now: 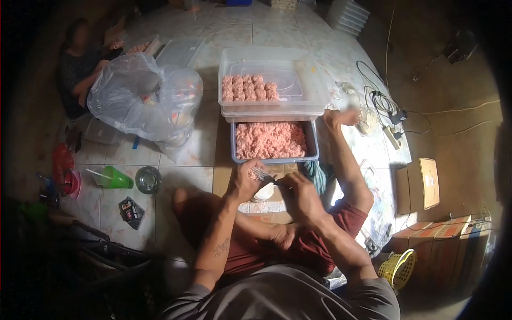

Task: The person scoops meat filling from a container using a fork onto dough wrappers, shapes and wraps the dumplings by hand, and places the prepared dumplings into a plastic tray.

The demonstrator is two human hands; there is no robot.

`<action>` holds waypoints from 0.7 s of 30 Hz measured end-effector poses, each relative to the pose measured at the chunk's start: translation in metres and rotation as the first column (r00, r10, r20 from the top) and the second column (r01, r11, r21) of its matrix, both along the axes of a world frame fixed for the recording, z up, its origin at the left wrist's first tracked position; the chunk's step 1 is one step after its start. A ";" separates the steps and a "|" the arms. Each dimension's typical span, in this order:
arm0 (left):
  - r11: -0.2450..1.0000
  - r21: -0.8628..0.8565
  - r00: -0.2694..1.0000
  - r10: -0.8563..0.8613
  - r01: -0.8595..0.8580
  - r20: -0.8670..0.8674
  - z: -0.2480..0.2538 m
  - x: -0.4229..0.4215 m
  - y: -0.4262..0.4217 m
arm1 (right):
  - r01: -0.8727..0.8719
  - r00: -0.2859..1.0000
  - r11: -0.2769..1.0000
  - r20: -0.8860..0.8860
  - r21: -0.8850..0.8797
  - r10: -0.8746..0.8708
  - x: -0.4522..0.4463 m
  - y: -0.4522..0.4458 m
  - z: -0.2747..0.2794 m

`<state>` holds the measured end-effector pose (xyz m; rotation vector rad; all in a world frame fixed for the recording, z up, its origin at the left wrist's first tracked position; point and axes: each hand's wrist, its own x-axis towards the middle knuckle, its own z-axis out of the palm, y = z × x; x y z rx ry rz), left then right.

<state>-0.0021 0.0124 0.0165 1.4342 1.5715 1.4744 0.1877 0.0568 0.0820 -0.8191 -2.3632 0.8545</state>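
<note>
The pale tiled floor (192,181) bears cardboard (222,182), a green cup (118,177), a glass dish (148,180) and a dark packet (129,211).

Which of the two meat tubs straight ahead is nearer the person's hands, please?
The blue-grey tub, just beyond the left hand and right hand: it holds loose meat, while the clear tub behind it holds shaped lumps.

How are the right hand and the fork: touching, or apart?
Touching. The head view shows it: the right hand is closed around the dark handle of the fork, whose tines point toward the left hand.
</note>
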 end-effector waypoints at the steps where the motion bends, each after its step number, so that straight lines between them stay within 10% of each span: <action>1: 0.998 -0.036 0.993 0.049 -0.053 -0.111 -0.007 0.001 0.002 | 0.013 1.000 1.000 0.013 -0.016 -0.013 0.005 -0.002 -0.002; 6: 0.967 -0.232 0.995 0.103 -0.104 -0.013 -0.014 -0.001 -0.001 | 0.149 0.983 0.982 -0.088 -0.114 -0.160 0.002 -0.008 0.010; 9: 0.981 0.181 0.974 0.024 -0.066 0.226 -0.010 -0.007 -0.004 | 0.067 0.990 0.988 -0.111 -0.140 -0.083 0.007 -0.007 0.022; 11: 0.997 0.046 0.969 -0.071 0.062 0.235 -0.035 -0.023 0.001 | 0.135 0.985 0.973 -0.081 -0.188 -0.152 0.007 -0.005 0.028; 13: 0.973 -0.195 0.965 -0.165 0.125 -0.206 -0.007 -0.021 -0.001 | 0.118 0.991 0.984 -0.041 -0.132 -0.124 0.010 0.007 -0.007; 16: 0.992 -0.128 1.000 0.008 -0.010 -0.016 -0.037 -0.019 0.003 | 0.138 0.990 0.990 -0.009 -0.013 -0.138 0.011 0.042 -0.016; 18: 0.987 -0.134 0.980 0.057 -0.084 -0.193 -0.018 -0.018 -0.006 | 0.282 0.950 0.956 0.114 0.086 -0.290 0.012 0.077 -0.013; 21: 0.997 -0.043 0.829 -0.028 0.063 0.559 -0.045 -0.004 0.001 | 0.055 0.901 0.980 0.414 0.190 -0.131 0.014 0.134 -0.054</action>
